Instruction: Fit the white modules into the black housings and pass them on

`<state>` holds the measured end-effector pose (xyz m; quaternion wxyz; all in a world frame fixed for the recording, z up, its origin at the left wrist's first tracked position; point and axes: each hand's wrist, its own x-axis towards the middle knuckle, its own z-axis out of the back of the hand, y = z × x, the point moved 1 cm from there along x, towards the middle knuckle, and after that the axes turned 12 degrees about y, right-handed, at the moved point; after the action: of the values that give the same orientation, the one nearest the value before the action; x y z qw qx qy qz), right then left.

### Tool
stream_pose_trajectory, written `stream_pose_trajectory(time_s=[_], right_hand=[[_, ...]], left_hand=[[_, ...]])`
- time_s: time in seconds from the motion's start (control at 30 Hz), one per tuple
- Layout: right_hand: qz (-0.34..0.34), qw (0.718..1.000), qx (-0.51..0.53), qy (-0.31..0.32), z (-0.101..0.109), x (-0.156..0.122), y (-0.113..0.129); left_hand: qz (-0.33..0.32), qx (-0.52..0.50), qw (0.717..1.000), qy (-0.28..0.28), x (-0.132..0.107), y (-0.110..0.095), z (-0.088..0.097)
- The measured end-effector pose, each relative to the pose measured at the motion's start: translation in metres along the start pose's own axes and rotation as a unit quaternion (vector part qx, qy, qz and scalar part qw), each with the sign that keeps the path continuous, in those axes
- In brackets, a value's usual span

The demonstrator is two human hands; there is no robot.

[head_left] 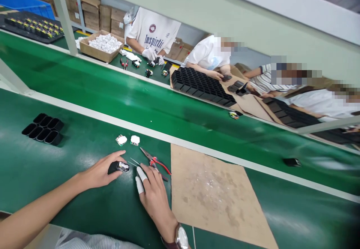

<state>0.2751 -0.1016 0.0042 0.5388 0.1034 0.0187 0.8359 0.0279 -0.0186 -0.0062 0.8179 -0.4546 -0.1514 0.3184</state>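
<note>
My left hand (98,170) grips a small black oval case (113,167) between thumb and fingers. The open end of the case faces right and shows a whitish part with metal bits inside. In my right hand (154,191), with white covers on two fingers and a watch at the wrist, are thin metal tweezers (134,162). Their prongs point at the case and are apart from it. Red-handled long-nose pliers (153,160) lie just beyond my right fingers. Two small circuit boards with white tops, one left (121,140) and one right (135,140), sit beyond my hands.
Several black cases (42,132) stand grouped at left. Brown cardboard (213,192) covers the bench to my right. Past a pale rail runs a green conveyor (123,95) carrying a black case (291,162). Co-workers sit opposite, near a box of white pieces (102,43) and a black tray (199,84).
</note>
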Motion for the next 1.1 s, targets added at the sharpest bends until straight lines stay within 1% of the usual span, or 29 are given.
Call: stream_pose_trajectory(time_s=[0.13,0.2,0.3,0.37,0.5,0.7,0.9,1.1], right_hand=[[0.012,1.000,-0.014,-0.014,-0.008,0.008,-0.003],[0.023,0.999,-0.003,-0.030,-0.009,0.012,-0.004],[0.024,0.997,0.040,-0.061,-0.002,0.015,0.000],[0.030,0.995,0.060,-0.069,0.006,0.017,0.005],[0.051,0.997,0.038,-0.041,0.018,0.020,0.013],[0.054,0.998,-0.020,-0.006,0.023,0.025,0.016],[0.057,0.997,-0.046,0.000,0.024,0.029,0.019],[0.072,0.996,-0.042,-0.004,0.021,0.036,0.022]], left_hand=[[0.011,0.008,1.000,0.013,-0.001,-0.001,0.003],[0.019,0.009,1.000,0.022,-0.001,-0.001,0.004],[0.019,0.002,0.999,0.027,-0.001,-0.002,0.005],[0.014,-0.005,1.000,0.027,-0.001,-0.002,0.005],[0.013,-0.016,0.999,0.035,-0.001,-0.002,0.005],[0.034,-0.023,0.998,0.049,-0.001,-0.003,0.006],[0.034,-0.024,0.998,0.050,-0.002,-0.003,0.005],[0.020,-0.024,0.998,0.047,-0.001,-0.002,0.005]])
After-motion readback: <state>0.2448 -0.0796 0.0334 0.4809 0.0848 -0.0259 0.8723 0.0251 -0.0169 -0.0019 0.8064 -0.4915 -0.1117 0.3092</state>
